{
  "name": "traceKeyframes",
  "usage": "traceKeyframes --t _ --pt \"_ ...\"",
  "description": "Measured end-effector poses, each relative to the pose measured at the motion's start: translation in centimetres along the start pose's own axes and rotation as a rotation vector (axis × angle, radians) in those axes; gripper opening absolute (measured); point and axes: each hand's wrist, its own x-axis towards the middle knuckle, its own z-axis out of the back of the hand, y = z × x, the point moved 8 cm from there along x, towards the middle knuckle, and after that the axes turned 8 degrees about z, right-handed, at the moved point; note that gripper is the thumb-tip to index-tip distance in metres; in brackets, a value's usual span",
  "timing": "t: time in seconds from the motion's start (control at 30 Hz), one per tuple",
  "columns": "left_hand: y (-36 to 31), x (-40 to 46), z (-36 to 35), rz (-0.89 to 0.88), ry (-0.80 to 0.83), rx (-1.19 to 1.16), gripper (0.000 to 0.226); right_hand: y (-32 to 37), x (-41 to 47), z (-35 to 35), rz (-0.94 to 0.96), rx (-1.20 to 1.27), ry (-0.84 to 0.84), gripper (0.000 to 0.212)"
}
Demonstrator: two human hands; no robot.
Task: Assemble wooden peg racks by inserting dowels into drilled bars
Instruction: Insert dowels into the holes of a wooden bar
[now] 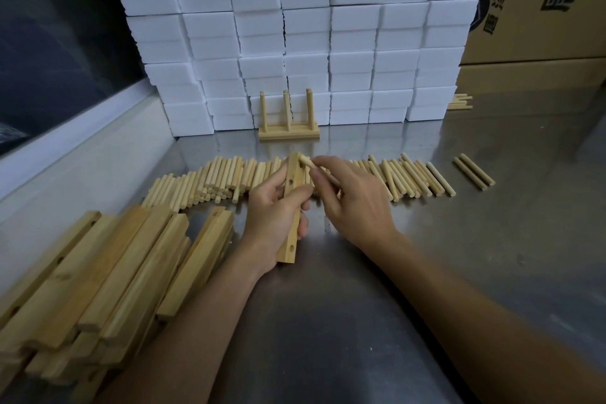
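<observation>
My left hand grips a drilled wooden bar held lengthwise above the steel table, its holes facing right. My right hand pinches a dowel whose tip sits at the bar's far hole. A long row of loose dowels lies across the table behind my hands. A heap of drilled bars is stacked at the near left. One finished rack with three upright pegs stands further back.
A wall of stacked white foam blocks rises behind the rack. Cardboard boxes stand at the far right, with a few dowels at their foot. Two stray dowels lie to the right. A pale ledge borders the steel table on the left.
</observation>
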Motion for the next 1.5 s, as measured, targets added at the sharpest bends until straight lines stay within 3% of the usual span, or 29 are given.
traceKeyframes --t 0.33,0.5,0.7,1.03,1.3,1.5 --pt "0.2 0.3 0.2 0.027 0.014 -0.032 0.032 -0.3 -0.2 -0.2 0.021 -0.006 -0.032 0.018" --pt "0.3 0.3 0.0 0.036 0.009 0.047 0.058 -0.7 -0.1 0.5 0.016 -0.126 -0.07 0.013" --pt "0.9 0.4 -0.4 0.065 0.01 0.19 0.073 -0.8 -0.2 1.2 0.082 -0.201 -0.08 0.01" --pt "0.0 -0.2 -0.7 0.033 0.027 0.322 0.066 0.2 -0.1 0.9 0.091 -0.267 0.006 0.014" --pt "-0.6 -0.5 -1.0 -0.015 0.06 0.397 0.068 -0.8 -0.2 0.0 -0.04 -0.106 0.14 0.02" --pt "-0.1 -0.2 -0.4 -0.031 0.079 0.456 0.072 -2.4 -0.8 -0.9 -0.247 0.247 0.189 0.026"
